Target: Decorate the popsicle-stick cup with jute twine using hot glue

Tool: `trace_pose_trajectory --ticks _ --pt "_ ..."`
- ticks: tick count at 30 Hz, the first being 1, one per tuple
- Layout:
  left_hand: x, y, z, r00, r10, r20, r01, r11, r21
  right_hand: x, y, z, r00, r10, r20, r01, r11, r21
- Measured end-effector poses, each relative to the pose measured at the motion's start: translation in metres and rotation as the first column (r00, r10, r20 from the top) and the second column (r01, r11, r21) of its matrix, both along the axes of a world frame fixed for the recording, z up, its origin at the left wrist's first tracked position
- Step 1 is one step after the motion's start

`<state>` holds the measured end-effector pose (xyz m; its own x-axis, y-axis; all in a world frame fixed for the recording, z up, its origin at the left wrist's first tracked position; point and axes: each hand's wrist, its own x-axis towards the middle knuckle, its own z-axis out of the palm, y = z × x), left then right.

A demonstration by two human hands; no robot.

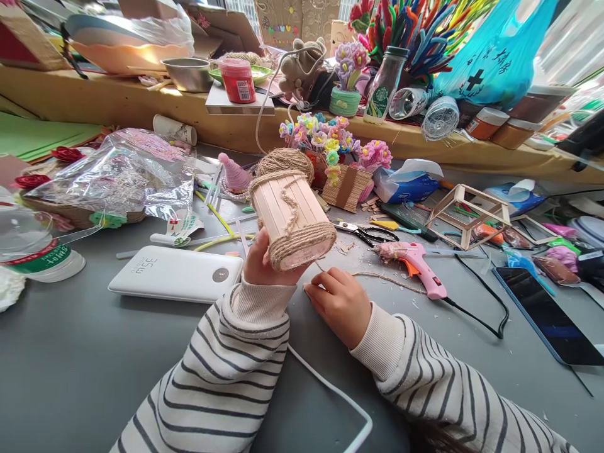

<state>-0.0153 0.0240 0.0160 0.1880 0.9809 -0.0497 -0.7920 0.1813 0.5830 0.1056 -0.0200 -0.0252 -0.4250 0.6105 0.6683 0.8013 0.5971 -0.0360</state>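
My left hand (259, 261) is wrapped round a small container of pale wooden craft sticks (276, 211), tilted with one end towards me. Jute twine is wound round both of its ends, and a braided twine piece (289, 211) lies along its side. Close to the lower end, my right hand (342, 302) has its fingers pinched on the loose jute twine (387, 278), which runs from the container past the hand and off to the right. The fingertips are partly hidden. Behind the container sits a ball of twine (285, 165).
A pink glue gun (418, 264) with a black cord lies right of my hands, near black-handled scissors (365, 233). A white power bank (177, 275) is on the left, a phone (552, 314) on the right. Further back are a wooden stick frame (467, 217) and a cluttered shelf (226, 129).
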Motion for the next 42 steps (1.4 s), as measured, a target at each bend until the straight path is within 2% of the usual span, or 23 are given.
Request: trace_pose_trajectory --ticks 16,23,32,42 --pt "-0.0014 0.0013 -0.0048 0.998 -0.002 -0.063 0.001 1.0 -0.014 -0.0001 -0.0006 -0.0008 0.999 -0.018 0.035 0.017 1.0 0.009" --pt "-0.0009 0.0003 -0.0047 1.0 -0.001 -0.023 0.001 1.0 0.024 0.0022 -0.0021 0.0018 0.999 0.034 -0.001 -0.034 0.999 -0.018" --pt "-0.0014 -0.0006 -0.0021 0.996 -0.009 -0.084 0.009 1.0 0.004 0.0013 0.001 -0.0021 0.999 0.042 0.019 -0.042 0.999 -0.007" --pt "0.0004 0.0 -0.0023 1.0 -0.013 -0.025 0.013 1.0 0.007 0.0017 0.0003 -0.0007 0.999 0.03 0.027 -0.03 1.0 0.008"
